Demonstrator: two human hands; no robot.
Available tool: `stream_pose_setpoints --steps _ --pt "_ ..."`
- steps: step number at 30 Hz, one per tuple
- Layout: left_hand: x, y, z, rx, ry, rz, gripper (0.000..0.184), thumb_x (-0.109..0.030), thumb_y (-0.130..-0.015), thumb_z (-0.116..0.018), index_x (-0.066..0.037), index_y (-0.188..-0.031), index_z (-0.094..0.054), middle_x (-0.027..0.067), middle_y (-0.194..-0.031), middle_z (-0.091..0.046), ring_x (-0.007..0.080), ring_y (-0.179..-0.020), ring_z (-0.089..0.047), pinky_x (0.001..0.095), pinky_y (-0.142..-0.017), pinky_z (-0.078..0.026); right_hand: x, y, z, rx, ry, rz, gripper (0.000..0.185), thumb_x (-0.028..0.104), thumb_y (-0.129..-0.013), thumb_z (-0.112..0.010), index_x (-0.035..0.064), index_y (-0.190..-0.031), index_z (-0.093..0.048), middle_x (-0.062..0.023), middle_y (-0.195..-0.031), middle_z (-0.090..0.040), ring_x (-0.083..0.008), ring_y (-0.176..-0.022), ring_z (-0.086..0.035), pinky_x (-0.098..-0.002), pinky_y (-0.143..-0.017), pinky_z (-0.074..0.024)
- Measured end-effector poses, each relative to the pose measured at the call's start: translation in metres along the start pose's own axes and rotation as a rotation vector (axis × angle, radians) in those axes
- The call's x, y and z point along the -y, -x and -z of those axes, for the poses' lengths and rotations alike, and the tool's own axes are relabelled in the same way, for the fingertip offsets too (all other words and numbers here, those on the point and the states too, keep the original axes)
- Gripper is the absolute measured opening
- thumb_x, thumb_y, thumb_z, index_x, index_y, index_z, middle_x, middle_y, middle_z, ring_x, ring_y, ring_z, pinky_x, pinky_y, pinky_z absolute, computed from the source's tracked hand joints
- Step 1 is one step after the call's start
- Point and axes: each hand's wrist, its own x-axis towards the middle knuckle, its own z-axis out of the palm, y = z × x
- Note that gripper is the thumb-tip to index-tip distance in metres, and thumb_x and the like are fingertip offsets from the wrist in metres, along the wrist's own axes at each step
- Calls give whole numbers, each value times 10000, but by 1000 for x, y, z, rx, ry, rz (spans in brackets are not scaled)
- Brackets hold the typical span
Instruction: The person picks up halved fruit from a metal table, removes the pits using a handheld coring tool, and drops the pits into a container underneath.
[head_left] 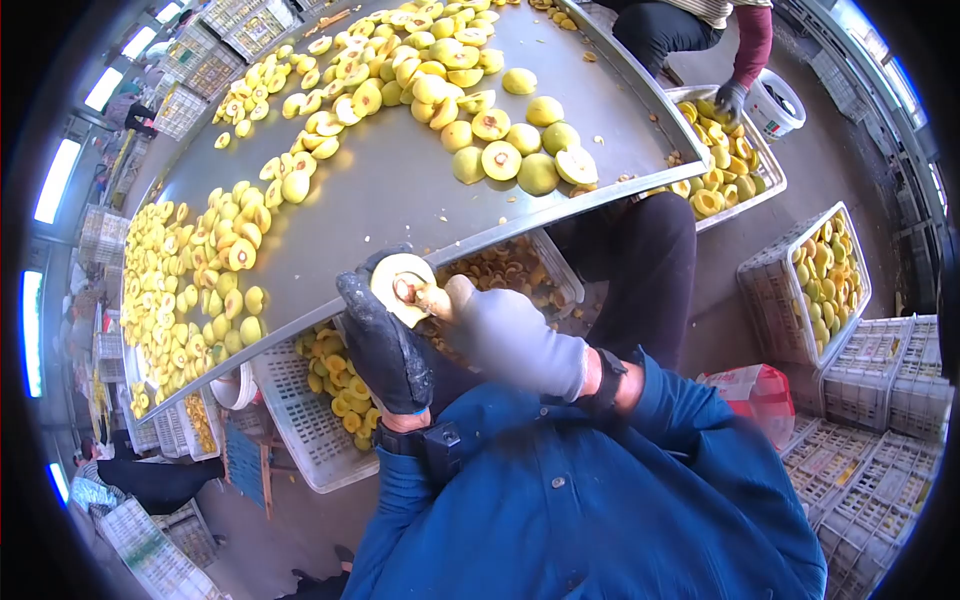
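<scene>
My left hand (385, 345), in a dark, dusty glove, is closed around a halved yellow peach (402, 268), cut face up. A brown pit or pit hollow shows in its middle. My right hand (520, 340), in a pale grey glove, is closed with the thumb toward the fruit. From its grip a short tan piece (432, 300), like a tool's handle, reaches the peach's centre; its working end is hidden. Both hands are just off the near edge of a metal table (400, 190) holding many peach halves (500, 160).
Below the table are a crate of peach halves (345, 385) and a container of brown scraps (510, 270). At right stand filled crates (805, 290), stacked crates (870, 450), a red plastic bag (750, 395) and a white bucket (775, 105). A co-worker's gloved hand (731, 98) reaches into another crate.
</scene>
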Motion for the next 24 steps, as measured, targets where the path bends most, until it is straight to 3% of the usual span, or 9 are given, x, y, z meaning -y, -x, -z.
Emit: stream_pose_setpoints --steps 2,5,6,14,17,22,24 --pt "0 0 -2 -7 -113 -47 295 -210 -1022 -408 5 -1080 -601 121 -1031 -678 247 -925 -647 358 -864 -496 -4 0 -2 -16 -8 22 285 161 -818 -693 46 -904 -447 -138 -603 -600 -328 -504 -630 -428 -438 -482" --pt "-15 0 -11 -37 -56 56 434 -312 -1050 -321 19 -1067 -601 127 -1040 -672 247 -932 -643 363 -872 -496 0 -3 3 77 -101 -93 259 148 -826 -680 37 -922 -467 -181 -644 -612 -362 -552 -633 -453 -480 -483" --pt "-20 -1 -14 -51 3 116 512 -367 -1063 -274 26 -1067 -603 128 -1041 -668 244 -936 -640 362 -875 -496 2 -1 2 69 -169 -91 256 143 -834 -677 41 -970 -486 -209 -690 -613 -394 -638 -641 -468 -543 -487" --pt "-4 -5 -10 28 329 263 590 -480 -1058 -326 25 -1062 -631 97 -1020 -653 193 -915 -629 337 -842 -521 -12 -3 8 145 -185 -53 265 188 -858 -655 18 -997 -506 -215 -737 -644 -420 -732 -658 -495 -628 -517" --pt "7 -11 -6 64 168 297 580 -492 -1044 -349 -1 -1079 -656 85 -952 -672 178 -834 -648 308 -764 -536 -12 -10 30 296 42 -80 234 131 -854 -692 36 -959 -506 -195 -760 -641 -408 -722 -648 -448 -596 -487" --pt "14 -22 -5 155 138 320 566 -477 -1040 -374 8 -1024 -665 81 -909 -676 163 -784 -649 293 -710 -542 -30 -6 17 279 -475 -88 219 153 -846 -664 45 -988 -537 -205 -775 -643 -400 -733 -658 -465 -645 -512" --pt "17 -23 -8 172 100 361 564 -477 -1039 -379 9 -1017 -664 82 -903 -675 160 -783 -649 292 -703 -543 -33 -6 17 317 -140 -100 225 158 -841 -673 43 -984 -542 -200 -775 -646 -398 -734 -660 -458 -643 -515"
